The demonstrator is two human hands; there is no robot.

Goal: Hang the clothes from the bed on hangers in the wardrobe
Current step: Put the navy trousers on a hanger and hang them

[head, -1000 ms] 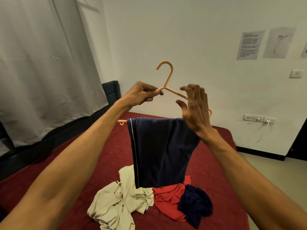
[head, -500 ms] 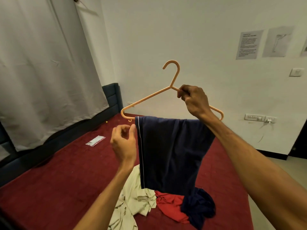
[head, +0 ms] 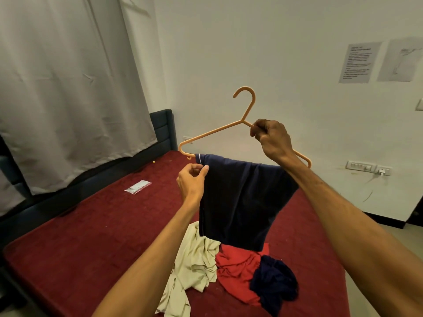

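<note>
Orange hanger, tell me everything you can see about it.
The orange hanger looks like thin moulded plastic. It has an open hook on top, two sloping arms, a bottom bar, and a small notch hook under one end. It is held upright in the air above the bed, slightly tilted. The right hand grips one sloping arm just beside the neck. A navy garment is draped over the bottom bar, and the left hand pinches that garment's edge, not the hanger.
</note>
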